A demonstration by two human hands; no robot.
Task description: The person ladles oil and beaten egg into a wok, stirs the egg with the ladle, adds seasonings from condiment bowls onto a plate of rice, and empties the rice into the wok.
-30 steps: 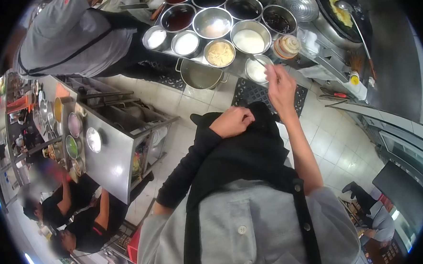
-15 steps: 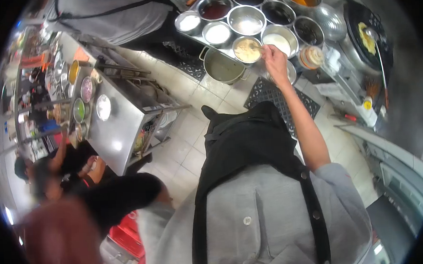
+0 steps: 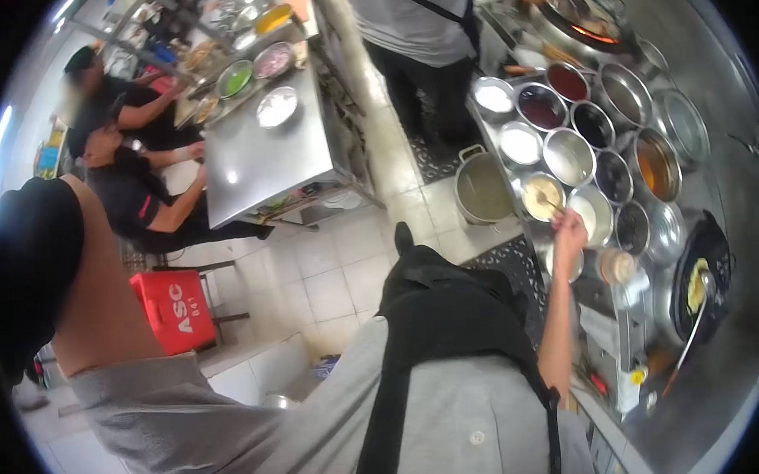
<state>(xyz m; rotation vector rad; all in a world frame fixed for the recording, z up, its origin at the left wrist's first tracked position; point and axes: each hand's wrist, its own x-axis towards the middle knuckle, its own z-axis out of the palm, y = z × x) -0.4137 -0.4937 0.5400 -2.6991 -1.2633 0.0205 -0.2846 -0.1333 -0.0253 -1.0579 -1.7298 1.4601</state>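
At the right, my right hand (image 3: pixel 570 229) pinches the handle of a spoon (image 3: pixel 553 204), whose lower end is in a metal bowl of pale yellow powder (image 3: pixel 538 193). A bowl of creamy white stuff (image 3: pixel 590 214) stands just beside that hand, with a jar (image 3: pixel 615 267) below it. My left arm, in a black sleeve (image 3: pixel 33 255), is raised at the far left edge; the left hand itself cannot be seen. Further right, a wok (image 3: pixel 685 302) holds yellow food (image 3: pixel 698 284) and a ladle (image 3: pixel 696 332).
A co-worker (image 3: pixel 424 29) stands at the top beside the bowls. Two more people sit at the left by a steel table (image 3: pixel 264 166). A red box (image 3: pixel 176 309) is near my left arm. A large pot (image 3: pixel 484 188) stands below the counter. Flames show under another wok (image 3: pixel 570 29).
My right hand has gone from the lower white bowl to the powder bowl. My left arm has lifted from my waist out to the far left. The view has turned left.
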